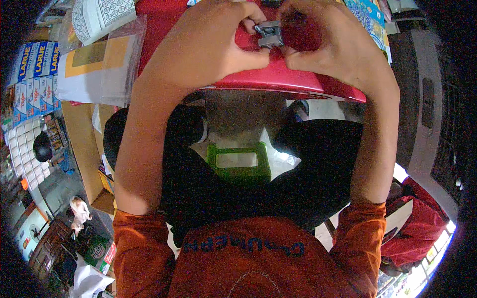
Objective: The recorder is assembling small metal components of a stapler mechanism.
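Note:
My left hand (pixel 213 47) and my right hand (pixel 330 47) are at the top centre, curled round a small grey metal piece (pixel 270 35) with a notched or hinged shape, their fingertips at its sides and corners. The piece is over a glossy red tabletop (pixel 243 79), close to the near edge. Some fingertips are hidden behind the piece and the hands.
Papers in clear sleeves (pixel 94 67) lie at the table's left, blue printed material (pixel 370 17) at its right. Stacked cartons (pixel 35 84), a cardboard box (pixel 82 154) and a small animal (pixel 79 213) are left. A green plastic stool (pixel 238 171) stands below, a red cloth (pixel 412 233) right.

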The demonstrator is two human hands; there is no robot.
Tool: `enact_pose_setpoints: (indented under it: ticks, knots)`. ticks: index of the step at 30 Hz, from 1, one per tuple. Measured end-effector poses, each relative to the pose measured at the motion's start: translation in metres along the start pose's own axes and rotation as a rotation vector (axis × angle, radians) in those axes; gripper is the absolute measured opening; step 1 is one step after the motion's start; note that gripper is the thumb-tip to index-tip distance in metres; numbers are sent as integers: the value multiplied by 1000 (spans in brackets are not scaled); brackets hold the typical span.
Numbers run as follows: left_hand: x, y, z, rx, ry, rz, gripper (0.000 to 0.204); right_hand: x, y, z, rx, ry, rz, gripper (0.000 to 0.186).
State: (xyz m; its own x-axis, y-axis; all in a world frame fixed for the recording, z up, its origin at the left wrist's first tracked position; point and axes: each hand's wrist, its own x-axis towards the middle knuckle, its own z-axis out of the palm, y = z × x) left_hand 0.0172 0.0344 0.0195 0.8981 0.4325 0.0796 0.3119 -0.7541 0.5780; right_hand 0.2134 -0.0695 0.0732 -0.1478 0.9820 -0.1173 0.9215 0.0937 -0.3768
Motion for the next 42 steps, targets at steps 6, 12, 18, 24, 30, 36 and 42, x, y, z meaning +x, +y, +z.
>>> enact_pose_setpoints:
  ticks: [6, 12, 18, 24, 30, 36, 42]
  knots:
    - [1, -4, 3, -65, 47, 27, 48, -2, 2, 4, -44, 78, -64, 60]
    - [-2, 0, -3, -173, 15, -152, 43, 1, -4, 4, -35, 64, -84, 57]
    - [-6, 17, -7, -122, 41, -85, 41, 0, -3, 3, -34, 72, -76, 54]
    - [2, 3, -4, -218, -18, -132, 41, 4, -1, 1, 175, -21, 5, 48]
    - [-2, -6, 0, -220, -5, -117, 42, 3, 1, 8, 196, 34, -27, 45]
    - [0, 7, -1, -191, 16, -146, 41, 11, 25, 18, 349, 39, -60, 40]
    - [-3, -2, 7, -153, 130, 31, 41, -2, -5, 5, 121, 97, -84, 42]
